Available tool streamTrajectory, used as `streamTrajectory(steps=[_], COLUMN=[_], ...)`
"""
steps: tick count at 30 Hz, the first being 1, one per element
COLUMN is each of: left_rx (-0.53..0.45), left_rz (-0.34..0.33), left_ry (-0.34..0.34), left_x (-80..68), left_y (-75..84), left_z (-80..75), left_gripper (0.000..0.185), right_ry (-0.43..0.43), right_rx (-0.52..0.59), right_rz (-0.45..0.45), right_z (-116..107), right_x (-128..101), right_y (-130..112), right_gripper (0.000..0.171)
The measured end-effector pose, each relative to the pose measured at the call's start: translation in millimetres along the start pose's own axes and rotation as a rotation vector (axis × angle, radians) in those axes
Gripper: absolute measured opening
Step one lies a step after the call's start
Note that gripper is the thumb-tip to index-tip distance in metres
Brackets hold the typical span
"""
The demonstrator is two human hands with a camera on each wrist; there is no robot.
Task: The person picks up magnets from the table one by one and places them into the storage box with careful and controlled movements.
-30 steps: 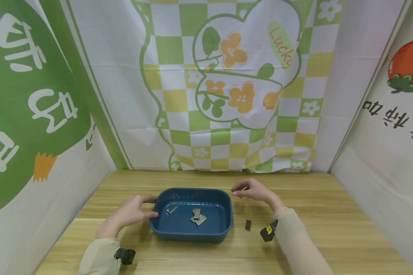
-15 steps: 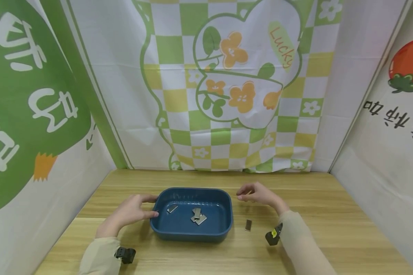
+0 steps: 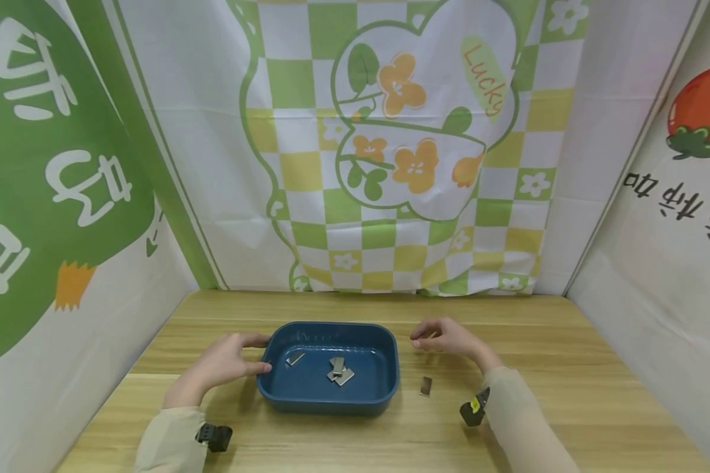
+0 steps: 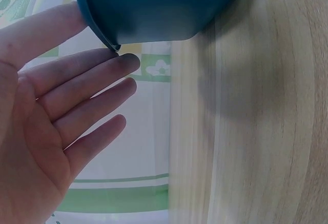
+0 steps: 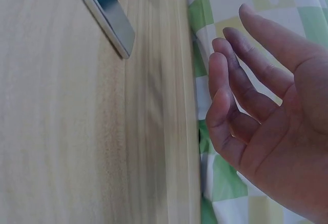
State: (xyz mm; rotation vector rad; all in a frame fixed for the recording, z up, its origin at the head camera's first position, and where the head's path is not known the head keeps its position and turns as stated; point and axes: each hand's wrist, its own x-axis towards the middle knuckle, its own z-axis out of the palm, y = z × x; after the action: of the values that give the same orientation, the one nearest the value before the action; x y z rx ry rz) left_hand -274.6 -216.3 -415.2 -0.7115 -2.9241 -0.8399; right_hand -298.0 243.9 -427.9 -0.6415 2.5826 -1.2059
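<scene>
A dark blue tub (image 3: 390, 384) sits mid-table and holds several small flat metal plates (image 3: 340, 372). My left hand (image 3: 236, 358) rests against the tub's left end, with straight fingers under the rim (image 4: 97, 29) in the left wrist view. My right hand (image 3: 444, 338) hovers empty just right of the tub, its fingers (image 5: 230, 80) loosely bent and holding nothing. One more metal plate (image 3: 426, 385) lies on the wood between the tub and my right forearm, and it shows as a shiny rectangle (image 5: 110, 16) in the right wrist view.
The wooden table (image 3: 568, 374) is closed in by printed cloth walls at the back (image 3: 390, 164), left (image 3: 47, 197) and right (image 3: 674, 197). Black wrist-worn cameras (image 3: 215, 437) (image 3: 472, 412) sit on both sleeves.
My right hand has drifted right and slightly toward me, away from the tub's far right corner. The left hand and the tub have stayed still.
</scene>
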Motion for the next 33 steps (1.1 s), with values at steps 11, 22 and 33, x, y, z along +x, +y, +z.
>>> streamTrajectory(steps=[11, 22, 33], left_rx=[0.007, 0.009, 0.019], left_rz=[0.006, 0.021, 0.027], left_ry=[0.008, 0.010, 0.016], left_x=[0.2, 0.0, 0.1], left_y=[-1.0, -1.2, -2.1], left_z=[0.4, 0.7, 1.8], left_gripper=[0.054, 0.054, 0.053], right_ry=[-0.015, -0.025, -0.060], right_rx=[0.006, 0.046, 0.069], right_rz=[-0.034, 0.012, 0.033], right_z=[3.3, 9.8, 12.1], right_x=[-7.1, -14.6, -22.9], right_y=[9.8, 20.8, 21.1], right_gripper=[0.033, 0.032, 0.034])
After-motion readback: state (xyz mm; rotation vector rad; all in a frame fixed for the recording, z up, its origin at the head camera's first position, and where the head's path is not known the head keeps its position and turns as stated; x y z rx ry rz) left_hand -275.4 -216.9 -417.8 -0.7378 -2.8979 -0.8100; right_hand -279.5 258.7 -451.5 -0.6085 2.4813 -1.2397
